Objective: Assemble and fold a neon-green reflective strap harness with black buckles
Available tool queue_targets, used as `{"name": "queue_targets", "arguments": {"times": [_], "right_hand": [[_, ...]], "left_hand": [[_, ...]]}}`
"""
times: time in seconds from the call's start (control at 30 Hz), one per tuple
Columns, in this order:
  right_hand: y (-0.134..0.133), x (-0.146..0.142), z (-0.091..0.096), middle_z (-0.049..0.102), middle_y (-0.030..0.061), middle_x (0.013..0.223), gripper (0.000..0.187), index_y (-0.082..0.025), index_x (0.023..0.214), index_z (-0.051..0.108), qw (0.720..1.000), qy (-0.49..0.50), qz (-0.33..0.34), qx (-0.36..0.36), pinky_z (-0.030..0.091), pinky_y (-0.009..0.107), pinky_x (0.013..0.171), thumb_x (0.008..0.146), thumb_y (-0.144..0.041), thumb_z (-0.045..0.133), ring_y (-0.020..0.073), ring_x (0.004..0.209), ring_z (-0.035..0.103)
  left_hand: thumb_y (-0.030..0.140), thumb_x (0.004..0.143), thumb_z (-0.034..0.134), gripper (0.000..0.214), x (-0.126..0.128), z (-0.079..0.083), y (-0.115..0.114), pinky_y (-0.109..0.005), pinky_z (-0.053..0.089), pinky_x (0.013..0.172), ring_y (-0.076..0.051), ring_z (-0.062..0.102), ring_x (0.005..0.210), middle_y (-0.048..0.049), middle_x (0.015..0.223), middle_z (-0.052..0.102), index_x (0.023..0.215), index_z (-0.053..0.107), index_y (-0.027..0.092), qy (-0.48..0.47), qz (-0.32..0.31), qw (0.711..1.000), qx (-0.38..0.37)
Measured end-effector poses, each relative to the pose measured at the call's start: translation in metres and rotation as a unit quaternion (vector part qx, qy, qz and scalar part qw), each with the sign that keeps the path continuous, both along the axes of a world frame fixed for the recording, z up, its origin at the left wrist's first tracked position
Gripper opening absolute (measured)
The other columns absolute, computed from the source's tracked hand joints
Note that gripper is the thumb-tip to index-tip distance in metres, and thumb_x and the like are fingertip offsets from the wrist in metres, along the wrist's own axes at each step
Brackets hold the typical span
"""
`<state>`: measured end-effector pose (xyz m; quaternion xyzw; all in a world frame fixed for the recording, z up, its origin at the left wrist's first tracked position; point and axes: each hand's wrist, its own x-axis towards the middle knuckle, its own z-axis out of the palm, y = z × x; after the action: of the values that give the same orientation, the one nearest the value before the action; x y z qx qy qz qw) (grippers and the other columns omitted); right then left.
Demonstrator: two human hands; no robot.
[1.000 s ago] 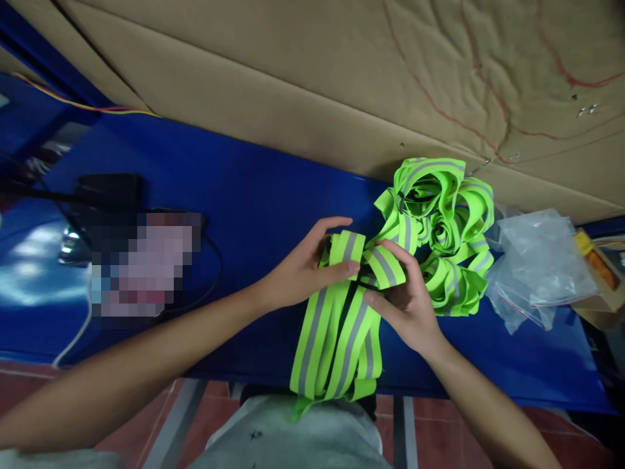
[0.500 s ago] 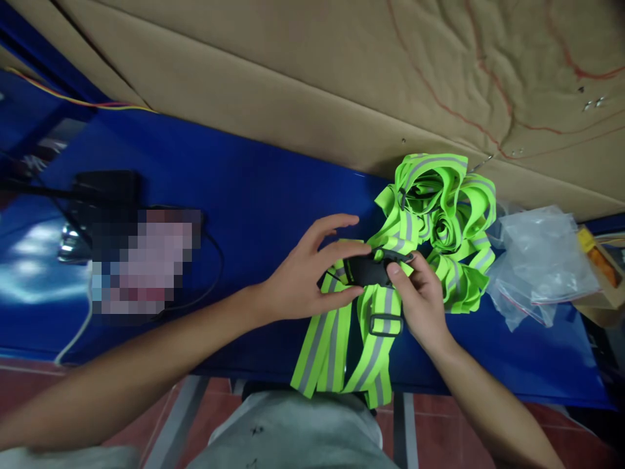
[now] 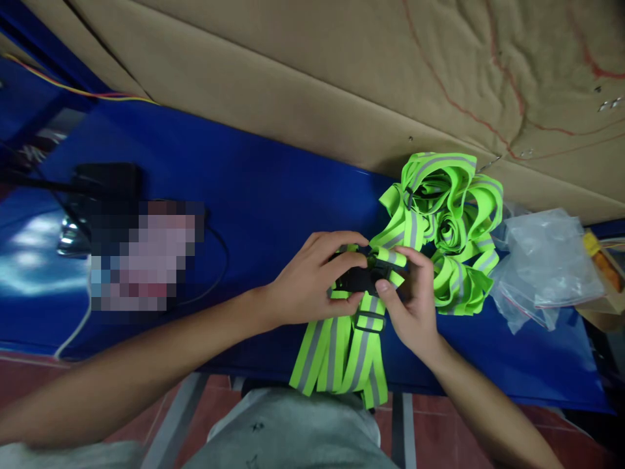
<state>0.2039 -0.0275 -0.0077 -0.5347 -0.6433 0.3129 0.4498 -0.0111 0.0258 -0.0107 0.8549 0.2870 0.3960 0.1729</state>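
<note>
A black plastic buckle [image 3: 355,280] on bright green reflective straps [image 3: 312,355] is held between both hands above the blue table. My left hand [image 3: 312,277] curls its fingers and thumb around the buckle's left part. From the right, my right hand [image 3: 415,306] pinches the buckle's other end, thumb in front and forefinger at a folded strap loop [image 3: 390,256]. The fingers partly hide the buckle, so I cannot tell whether it is fastened. Below it, a black strap slider [image 3: 370,322] sits on a strap hanging over the table's front edge.
Behind my right hand lies a heap of coiled green straps [image 3: 442,221]. Clear plastic bags [image 3: 541,260] and a cardboard box [image 3: 608,293] are at the right. A phone-like blurred item [image 3: 156,254], a black stand [image 3: 107,179] and cables are at the left. Brown paper covers the back panel [image 3: 293,78].
My right hand has shifted slightly left and the forefinger has lifted against a strap loop at the buckle. The left fingers have closed in on the buckle. The slider has moved left.
</note>
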Motion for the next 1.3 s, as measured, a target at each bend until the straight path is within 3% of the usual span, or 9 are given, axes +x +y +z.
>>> {"name": "queue_targets", "arguments": {"times": [0.1,0.2,0.3,0.4,0.73,0.9,1.1,1.3], "right_hand": [[0.002,0.005,0.0,0.044,0.0122,0.143,0.061,-0.03,0.145,0.045,0.994,-0.065,-0.004,0.093,0.057,0.039,0.088,0.091,-0.032,0.073,0.0233,0.113,0.059],[0.004,0.009,0.006,0.04,0.0119,0.144,0.057,-0.03,0.139,0.053,0.972,-0.17,0.009,0.164,0.053,0.045,0.097,0.088,-0.037,0.076,0.0255,0.114,0.058],[0.004,0.009,0.012,0.045,0.0114,0.146,0.046,-0.029,0.134,0.058,0.939,-0.29,0.063,0.176,0.045,0.048,0.109,0.092,-0.037,0.073,0.0313,0.131,0.052],[0.005,0.009,0.012,0.051,0.0114,0.147,0.046,-0.029,0.139,0.055,0.92,-0.343,0.095,0.167,0.04,0.049,0.113,0.095,-0.035,0.067,0.0322,0.135,0.051],[0.007,0.014,0.008,0.046,0.0162,0.151,0.061,-0.026,0.156,0.042,0.889,-0.397,0.091,0.21,0.04,0.05,0.106,0.097,-0.033,0.058,0.0361,0.134,0.051],[0.009,0.016,0.009,0.05,0.0143,0.147,0.059,-0.027,0.154,0.046,0.884,-0.408,0.086,0.211,0.04,0.049,0.104,0.096,-0.016,0.05,0.0322,0.131,0.054],[0.009,0.011,0.011,0.051,0.016,0.147,0.069,-0.026,0.157,0.039,0.891,-0.394,0.088,0.21,0.041,0.049,0.106,0.095,-0.038,0.064,0.0355,0.133,0.053],[0.007,0.007,0.013,0.053,0.0151,0.145,0.062,-0.025,0.15,0.047,0.902,-0.371,0.074,0.209,0.042,0.047,0.106,0.092,-0.033,0.068,0.0331,0.13,0.057]], "left_hand": [[0.026,0.081,0.072,0.035,0.001,0.001,0.0,-0.04,0.049,0.1,-0.025,0.062,0.121,-0.0119,0.132,0.061,0.112,0.058,0.02,-0.018,0.0,0.999,-0.047],[0.024,0.078,0.071,0.034,0.001,0.0,0.001,-0.039,0.049,0.101,-0.024,0.061,0.122,-0.0107,0.131,0.06,0.11,0.058,0.02,-0.033,-0.008,0.994,-0.107],[0.025,0.079,0.071,0.033,0.001,-0.002,0.003,-0.039,0.05,0.101,-0.024,0.061,0.121,-0.0099,0.128,0.06,0.109,0.058,0.02,-0.04,-0.023,0.993,-0.113],[0.025,0.08,0.07,0.032,0.0,-0.003,0.005,-0.039,0.05,0.098,-0.023,0.062,0.114,-0.0087,0.123,0.061,0.108,0.057,0.021,-0.036,-0.028,0.995,-0.088],[0.022,0.079,0.069,0.029,0.002,0.002,0.004,-0.036,0.053,0.093,-0.021,0.062,0.108,-0.0091,0.119,0.06,0.105,0.055,0.021,-0.042,-0.06,0.993,-0.097],[0.023,0.079,0.069,0.028,0.002,-0.001,0.006,-0.036,0.054,0.093,-0.021,0.062,0.11,-0.0099,0.119,0.059,0.104,0.056,0.02,-0.046,-0.058,0.991,-0.108],[0.025,0.08,0.069,0.03,0.002,-0.002,0.006,-0.035,0.055,0.091,-0.021,0.063,0.108,-0.0096,0.119,0.06,0.107,0.055,0.02,-0.048,-0.051,0.991,-0.111],[0.028,0.089,0.068,0.023,0.001,-0.001,0.007,-0.035,0.054,0.096,-0.019,0.064,0.107,-0.0084,0.115,0.063,0.108,0.057,0.02,-0.047,-0.051,0.989,-0.129]]}}
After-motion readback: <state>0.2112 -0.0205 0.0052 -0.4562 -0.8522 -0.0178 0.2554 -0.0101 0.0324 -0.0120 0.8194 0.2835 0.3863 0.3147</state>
